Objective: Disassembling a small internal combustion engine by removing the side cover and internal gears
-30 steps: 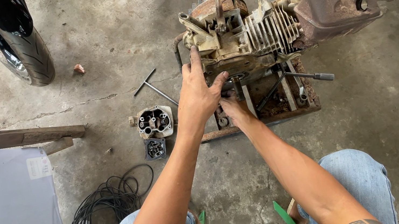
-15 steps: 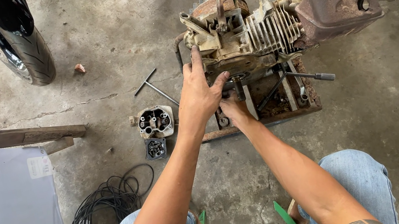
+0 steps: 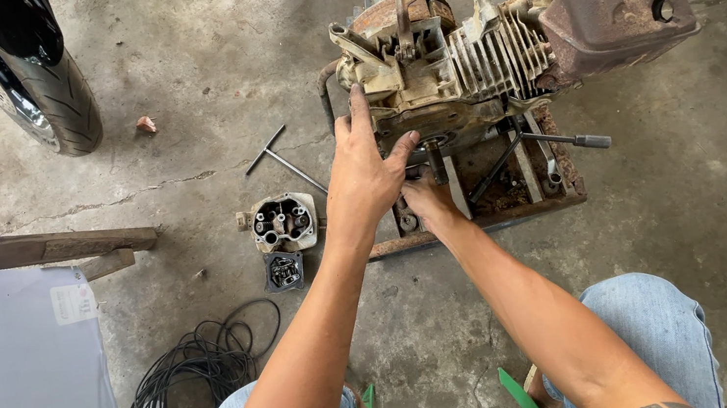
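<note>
engine [image 3: 459, 68], small, rusty and finned, sits on a rusted metal frame [image 3: 522, 196] on the concrete floor [image 3: 250, 15], upper centre of the view. rusty tank-like box [image 3: 614, 15] is fixed at its right end. left hand [image 3: 364, 169] lies flat against the engine's near left side, fingers extended upward and lying close together, thumb splayed to the right toward the lower casing; it grips nothing. right hand [image 3: 428, 201] is lower, just beneath the left hand, at the base of the engine where it meets the frame; its fingers are tucked under the casing and hidden, so cannot tell whether they pinch anything. t-handle wrench [image 3: 281, 157] lies on the floor left of the engine, apart from both hands. cylinder head part [image 3: 284, 223] rests just below the wrench, with a smaller dark part [image 3: 284, 270] touching or just beside its lower edge. a long-handled tool [image 3: 561, 139] lies across the frame to the right. coil of black cable [image 3: 196, 383] lies near the left knee. motorcycle tyre [image 3: 51, 100] stands at upper left; white sheet-covered block [image 3: 9, 396] at lower left.
</note>
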